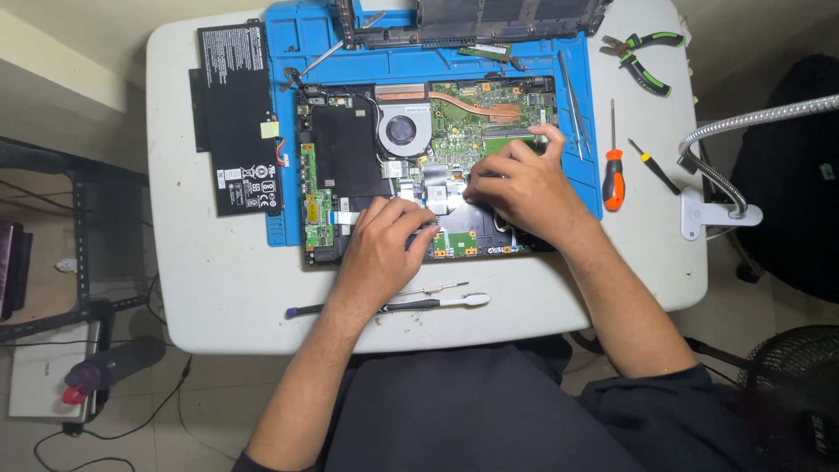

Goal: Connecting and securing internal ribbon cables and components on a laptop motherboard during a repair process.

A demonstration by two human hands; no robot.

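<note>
opened laptop [350, 157] on mat [306, 44], battery [236, 114] left, screwdrivers [613, 170] right, brush [437, 303] in front

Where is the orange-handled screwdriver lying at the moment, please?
In the head view, the orange-handled screwdriver lies on the white table, just off the blue mat's right edge, beyond the right hand.

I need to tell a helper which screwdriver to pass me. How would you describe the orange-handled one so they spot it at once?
Start at the blue work mat on the white table. Just off the mat's right edge lies the orange-handled screwdriver, shaft pointing away from the person. Its thick orange grip sets it apart from the thin black screwdriver lying to its right.
</note>
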